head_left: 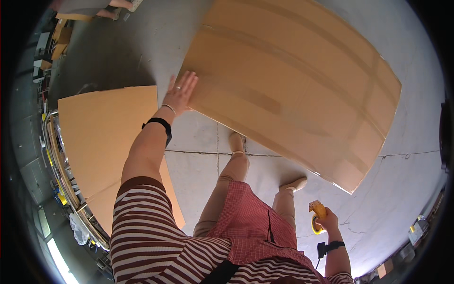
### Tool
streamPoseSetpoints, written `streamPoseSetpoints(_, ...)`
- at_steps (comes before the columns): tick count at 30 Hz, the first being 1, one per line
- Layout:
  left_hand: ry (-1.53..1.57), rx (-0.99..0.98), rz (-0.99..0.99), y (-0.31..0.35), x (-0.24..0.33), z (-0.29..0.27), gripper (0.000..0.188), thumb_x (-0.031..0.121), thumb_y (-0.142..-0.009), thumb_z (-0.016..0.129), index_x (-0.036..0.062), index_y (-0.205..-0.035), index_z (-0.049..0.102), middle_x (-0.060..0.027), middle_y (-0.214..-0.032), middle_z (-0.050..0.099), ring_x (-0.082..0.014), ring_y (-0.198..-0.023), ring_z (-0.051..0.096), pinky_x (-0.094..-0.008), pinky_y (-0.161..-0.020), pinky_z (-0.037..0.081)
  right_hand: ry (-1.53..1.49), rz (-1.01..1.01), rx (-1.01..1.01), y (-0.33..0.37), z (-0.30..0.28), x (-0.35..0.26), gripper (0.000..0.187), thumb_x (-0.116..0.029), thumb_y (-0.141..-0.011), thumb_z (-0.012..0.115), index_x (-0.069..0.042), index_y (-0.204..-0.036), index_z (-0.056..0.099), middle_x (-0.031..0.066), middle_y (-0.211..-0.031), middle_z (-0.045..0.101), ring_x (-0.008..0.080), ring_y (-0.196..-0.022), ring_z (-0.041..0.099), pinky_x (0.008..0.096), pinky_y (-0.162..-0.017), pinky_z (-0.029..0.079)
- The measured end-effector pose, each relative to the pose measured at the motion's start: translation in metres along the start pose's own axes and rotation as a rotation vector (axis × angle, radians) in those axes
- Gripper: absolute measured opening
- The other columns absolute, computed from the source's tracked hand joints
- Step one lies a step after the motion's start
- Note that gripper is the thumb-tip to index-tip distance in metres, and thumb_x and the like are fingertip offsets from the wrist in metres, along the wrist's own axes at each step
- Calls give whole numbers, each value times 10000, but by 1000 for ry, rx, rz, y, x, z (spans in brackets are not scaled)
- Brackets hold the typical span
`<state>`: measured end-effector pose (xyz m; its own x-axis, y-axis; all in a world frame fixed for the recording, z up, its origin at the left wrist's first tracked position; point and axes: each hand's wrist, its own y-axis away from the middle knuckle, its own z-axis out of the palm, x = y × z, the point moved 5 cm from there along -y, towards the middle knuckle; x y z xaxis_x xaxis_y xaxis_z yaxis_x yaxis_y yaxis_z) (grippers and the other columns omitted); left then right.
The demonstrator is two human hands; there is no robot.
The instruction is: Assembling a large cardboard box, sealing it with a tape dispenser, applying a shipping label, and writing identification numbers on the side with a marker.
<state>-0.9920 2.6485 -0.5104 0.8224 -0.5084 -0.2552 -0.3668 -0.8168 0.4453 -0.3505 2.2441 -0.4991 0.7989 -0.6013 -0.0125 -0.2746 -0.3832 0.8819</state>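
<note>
In front of me is a large brown cardboard box, with bands of tape running across its top face. My left hand rests at the box's left corner, fingers stretched out and lying against the cardboard. Low on the right, apart from the box, my right hand is closed round a yellow tape dispenser. A roll of tape shows on it, and part of its handle is hidden by my fingers.
A flat cardboard sheet stands to my left, beside a cart with a metal rail. Grey concrete floor surrounds my feet. Another person's legs show at the upper left, near cardboard pieces.
</note>
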Motion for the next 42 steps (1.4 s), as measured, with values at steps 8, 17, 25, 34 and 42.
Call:
streamPoseSetpoints(8,1663,-83,-1307,3,-65,147,720,666,-895,458,56,-1266,551,-135,-1213,587,-281,-1177,529,-467,-945,471,-130,31,86,47,-9,-87,661,-258,-608,811,-90,-1209,590,124,-1039,688,277,-965,668,361,-863,520)
streamPoseSetpoints(17,1622,-744,-519,92,184,61,997,806,-814,368,-59,-1294,489,-218,-1276,540,-346,-1139,562,-460,-750,573,-405,-131,366,118,-64,-134,705,-253,-663,777,-95,-1301,522,147,-1096,672,300,-997,662,373,-879,528)
streamPoseSetpoints(25,1698,-782,315,94,345,-128,623,587,-967,381,41,-1069,665,-75,-1011,691,-198,-890,648,-351,-790,495,-630,-494,608,201,-94,-167,705,-116,-670,804,-67,-1307,507,139,-1085,664,255,-976,671,331,-860,536)
streamPoseSetpoints(34,1960,-1052,482,73,370,-208,445,448,-912,606,21,-1003,689,-46,-911,679,-114,-825,593,-268,-788,465,-620,-459,694,213,-80,-167,718,-87,-647,799,-101,-1304,509,136,-1015,658,305,-928,665,356,-819,549)
streamPoseSetpoints(42,1253,-417,390,-162,264,-198,311,247,-944,574,6,-781,684,-47,-733,679,-103,-680,600,-252,-677,485,-532,-216,600,109,-123,-227,673,-138,-701,728,-145,-1326,478,150,-1034,645,323,-916,660,396,-782,549)
